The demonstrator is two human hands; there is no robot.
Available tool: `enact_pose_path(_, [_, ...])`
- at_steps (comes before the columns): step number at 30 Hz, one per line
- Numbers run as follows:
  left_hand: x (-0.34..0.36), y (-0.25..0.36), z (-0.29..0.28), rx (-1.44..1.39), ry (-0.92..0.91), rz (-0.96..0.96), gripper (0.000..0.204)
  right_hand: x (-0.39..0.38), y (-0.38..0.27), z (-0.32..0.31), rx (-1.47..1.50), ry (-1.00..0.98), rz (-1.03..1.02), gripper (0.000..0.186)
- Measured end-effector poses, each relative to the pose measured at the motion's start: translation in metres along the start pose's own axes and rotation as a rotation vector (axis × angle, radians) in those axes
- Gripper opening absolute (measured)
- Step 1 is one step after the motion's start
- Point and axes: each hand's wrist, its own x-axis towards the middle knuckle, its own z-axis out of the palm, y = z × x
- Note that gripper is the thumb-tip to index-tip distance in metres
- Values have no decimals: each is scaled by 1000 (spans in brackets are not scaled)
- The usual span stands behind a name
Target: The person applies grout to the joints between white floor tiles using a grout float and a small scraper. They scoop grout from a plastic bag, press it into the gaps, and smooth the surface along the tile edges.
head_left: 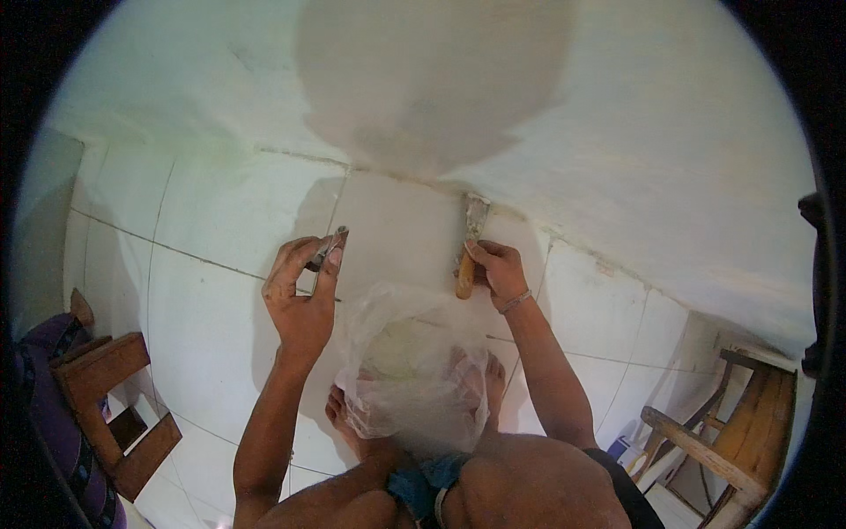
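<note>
My right hand (498,269) is closed round the wooden handle of a putty knife (477,216). Its whitish, smeared blade points away from me, close to where the wall meets the floor. Out to the left, my left hand (300,286) pinches a small grey, metallic-looking piece (341,233) between thumb and fingers; its kind is not clear. Between my forearms a see-through plastic bag (414,361) stands gaping open in front of my body, with something pale inside. My bare feet show beside and through it.
A pale wall (634,159) rises ahead, carrying a large shadow. White tiles (211,309) cover the floor. A brown wooden piece of furniture (106,388) and purple cloth (44,379) are at left. On the right stands a wooden chair (749,432), with a blue-and-white item (624,452) near it.
</note>
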Motion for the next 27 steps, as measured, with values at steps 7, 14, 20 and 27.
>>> enact_pose_path(7, [1, -1, 12, 49, 15, 3, 19, -99, -54, -54, -302, -92, -213, 30])
enact_pose_path(14, [4, 0, 15, 2, 73, -4, 17, -175, -79, -49, -1188, -370, -578, 19])
enact_pose_path(20, [4, 5, 15, 65, 51, 76, 20, -135, -55, -95, -466, -49, -109, 27])
enact_pose_path(27, [-2, 7, 20, 15, 6, 19, 20, -31, 17, -101, -52, 181, 84, 29])
